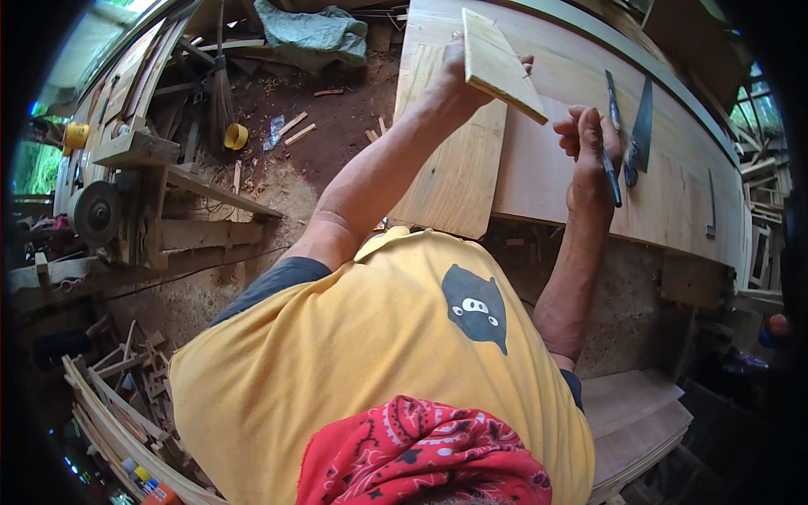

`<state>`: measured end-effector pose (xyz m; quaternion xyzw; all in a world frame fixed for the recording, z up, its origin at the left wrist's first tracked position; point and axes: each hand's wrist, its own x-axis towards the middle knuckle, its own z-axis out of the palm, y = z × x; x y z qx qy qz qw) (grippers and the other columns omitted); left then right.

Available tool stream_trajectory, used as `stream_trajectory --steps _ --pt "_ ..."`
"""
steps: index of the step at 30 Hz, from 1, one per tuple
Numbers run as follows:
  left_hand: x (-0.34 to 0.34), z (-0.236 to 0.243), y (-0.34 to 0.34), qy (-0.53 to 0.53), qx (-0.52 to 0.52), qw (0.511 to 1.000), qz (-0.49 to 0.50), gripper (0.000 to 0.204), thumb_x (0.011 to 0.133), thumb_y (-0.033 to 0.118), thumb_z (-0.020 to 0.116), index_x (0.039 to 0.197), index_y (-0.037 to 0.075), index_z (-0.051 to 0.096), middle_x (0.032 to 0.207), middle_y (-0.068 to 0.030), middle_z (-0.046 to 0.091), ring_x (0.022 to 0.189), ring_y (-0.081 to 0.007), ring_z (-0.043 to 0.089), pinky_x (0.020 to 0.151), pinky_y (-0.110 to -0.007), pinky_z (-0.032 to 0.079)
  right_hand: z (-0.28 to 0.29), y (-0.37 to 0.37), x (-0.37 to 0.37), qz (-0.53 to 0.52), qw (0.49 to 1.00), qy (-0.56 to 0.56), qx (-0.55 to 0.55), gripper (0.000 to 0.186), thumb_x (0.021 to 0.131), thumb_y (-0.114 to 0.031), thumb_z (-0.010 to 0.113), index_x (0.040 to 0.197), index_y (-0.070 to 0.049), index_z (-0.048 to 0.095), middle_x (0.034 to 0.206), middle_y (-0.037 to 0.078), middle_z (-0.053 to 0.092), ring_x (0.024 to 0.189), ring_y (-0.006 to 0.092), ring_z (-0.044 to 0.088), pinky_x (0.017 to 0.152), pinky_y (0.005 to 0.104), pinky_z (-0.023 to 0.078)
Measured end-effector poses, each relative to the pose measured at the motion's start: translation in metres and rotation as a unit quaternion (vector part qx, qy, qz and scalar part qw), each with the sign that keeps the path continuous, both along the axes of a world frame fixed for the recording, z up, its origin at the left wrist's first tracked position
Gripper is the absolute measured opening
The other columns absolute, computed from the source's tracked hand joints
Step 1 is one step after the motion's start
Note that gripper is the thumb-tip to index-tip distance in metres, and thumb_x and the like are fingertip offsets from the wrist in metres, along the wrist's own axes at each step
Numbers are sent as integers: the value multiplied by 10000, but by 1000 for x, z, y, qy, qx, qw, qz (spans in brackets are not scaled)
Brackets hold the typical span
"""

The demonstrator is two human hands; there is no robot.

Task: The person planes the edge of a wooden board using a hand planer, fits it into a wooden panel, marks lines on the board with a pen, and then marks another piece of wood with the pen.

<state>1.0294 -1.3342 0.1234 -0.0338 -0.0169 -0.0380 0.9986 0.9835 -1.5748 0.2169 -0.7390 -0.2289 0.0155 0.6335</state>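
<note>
My left hand grips a small rectangular piece of plywood and holds it tilted above the workbench. My right hand is closed around a slim dark blue pen, just to the right of the plywood's lower corner. Beyond that hand, a handsaw lies on the bench beside a long thin dark tool whose kind I cannot make out. Under my left forearm is a grained wooden board, resting at the bench's left end.
A narrow metal strip lies toward the bench's right end. Left of me stands a grinding wheel on a wooden frame. Wood offcuts, a yellow tape roll and a broom are on the floor side. Stacked boards sit behind right.
</note>
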Motion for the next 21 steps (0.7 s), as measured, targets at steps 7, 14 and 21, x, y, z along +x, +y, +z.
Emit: stream_trajectory --steps 7,14,21 --pt "0 8 -2 19 13 993 118 710 1067 603 237 1589 122 227 1456 -305 432 1167 -527 581 968 -659 510 9 11 -1 15 1000 9 -2 518 1035 -520 587 1017 -6 638 858 82 679 785 136 521 760 310 448" --pt "6 8 -3 31 37 989 143 641 1076 542 334 1548 109 322 1392 -258 514 1143 -456 615 955 -609 532 10 14 -1 24 1000 12 5 478 1030 -503 606 982 -28 630 856 78 679 788 131 505 761 299 436" --pt "-4 11 -5 38 82 985 147 609 1072 515 382 1520 102 376 1339 -245 557 1128 -407 633 948 -569 543 9 13 -2 22 1000 3 -2 477 1031 -506 602 967 -34 628 856 77 684 786 132 511 767 304 445"
